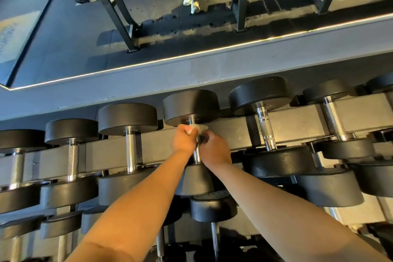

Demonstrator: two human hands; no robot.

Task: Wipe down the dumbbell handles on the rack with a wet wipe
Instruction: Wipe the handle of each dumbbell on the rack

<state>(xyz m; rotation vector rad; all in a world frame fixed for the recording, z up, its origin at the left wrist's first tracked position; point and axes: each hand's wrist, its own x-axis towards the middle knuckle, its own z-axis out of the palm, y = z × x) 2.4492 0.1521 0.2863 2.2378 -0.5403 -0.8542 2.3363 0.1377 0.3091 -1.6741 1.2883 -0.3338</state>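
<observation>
The left hand (184,141) is clamped on a crumpled white wet wipe (196,128), fingers curled round it and pressing it onto the chrome steel handle (197,154) of a black round-headed dumbbell (191,106). The wipe sits at the far end of the handle, just under the far head. The right hand (215,149) lies touching the handle's right side with its fingers curled. Whether they close round the bar or pinch an edge of the wipe cannot be told.

The dumbbell rests across the grey steel rack (238,134), one head on each rail. The handle's long axis runs straight away from the person — near head low in the view, far head high. The bare length of bar therefore lies toward the person from the grip, between the two wrists. The likely stroke is a pull back along that axis, with the left hand leading.

The next unwiped candidate is probably the neighbouring dumbbell handle (266,132) on the right — nearer the right hand.
</observation>
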